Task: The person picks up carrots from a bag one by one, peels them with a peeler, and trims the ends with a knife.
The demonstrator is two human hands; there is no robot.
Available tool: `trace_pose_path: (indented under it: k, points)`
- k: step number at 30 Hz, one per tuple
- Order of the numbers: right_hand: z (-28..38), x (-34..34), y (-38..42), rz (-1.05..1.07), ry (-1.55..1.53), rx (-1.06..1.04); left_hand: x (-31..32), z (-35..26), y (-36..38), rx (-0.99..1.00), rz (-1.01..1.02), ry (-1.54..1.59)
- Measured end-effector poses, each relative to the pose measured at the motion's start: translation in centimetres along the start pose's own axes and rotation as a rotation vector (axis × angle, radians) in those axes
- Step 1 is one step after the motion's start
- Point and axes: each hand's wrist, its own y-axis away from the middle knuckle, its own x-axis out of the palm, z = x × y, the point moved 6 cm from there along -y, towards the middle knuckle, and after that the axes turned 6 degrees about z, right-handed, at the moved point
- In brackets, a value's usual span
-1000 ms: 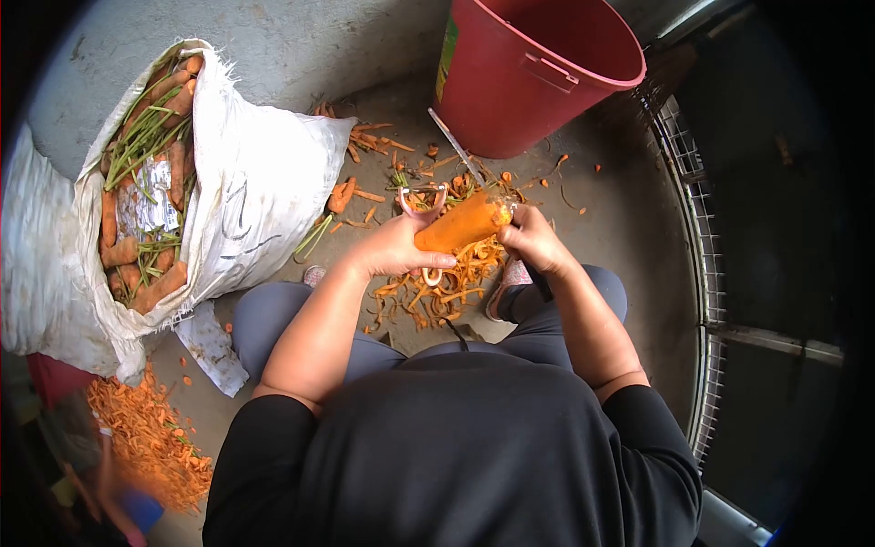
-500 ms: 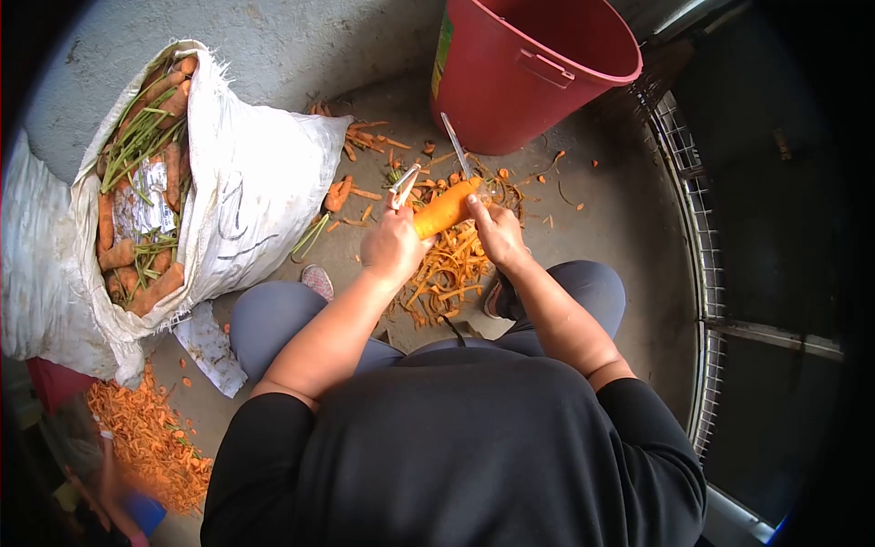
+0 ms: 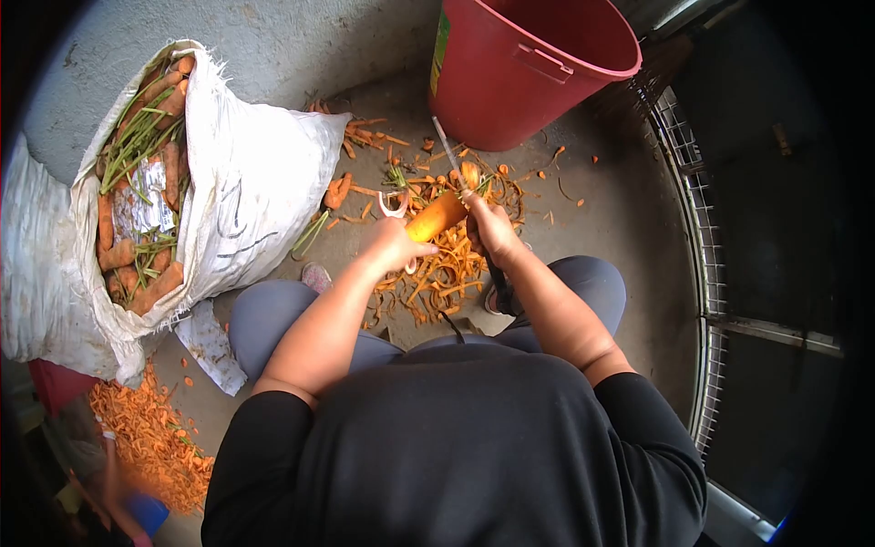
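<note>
A peeled orange carrot is gripped in my left hand. A pale-handled peeler is also at that hand, apparently hooked over its fingers. My right hand is closed around a knife, whose blade points up and away past the carrot's far end. The knife's dark handle sticks out below the fist. Just beyond the carrot's end is a short orange piece, apart from it. Below both hands lies a heap of carrot peelings on the floor.
At the left leans an open white sack of carrots with green stalks. A red bucket stands ahead. A pile of carrot scraps lies at lower left, beside another person's arm. Wire mesh runs along the right.
The knife has passed across the carrot's far end, and a short piece is now separate from it. My left hand has lowered slightly, and the peeler has turned.
</note>
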Motion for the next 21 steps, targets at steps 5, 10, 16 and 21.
trace_pose_path:
  k: [5,10,16,21]
  points:
    - [-0.1,-1.2,1.0,0.093,-0.347,0.028,-1.2,-0.8,0.1,0.433,0.001,0.684]
    - [1.3,-1.8,2.7,0.104,-0.281,-0.253,-1.4,-0.7,0.1,0.448,-0.031,0.681]
    - [4.3,-1.9,6.6,-0.226,0.489,-0.522,-1.3,-0.8,-0.2,0.439,-0.128,0.556]
    - [5.5,-1.0,7.5,-0.296,0.565,-0.634,-1.4,-2.1,0.8,0.521,-0.066,0.551]
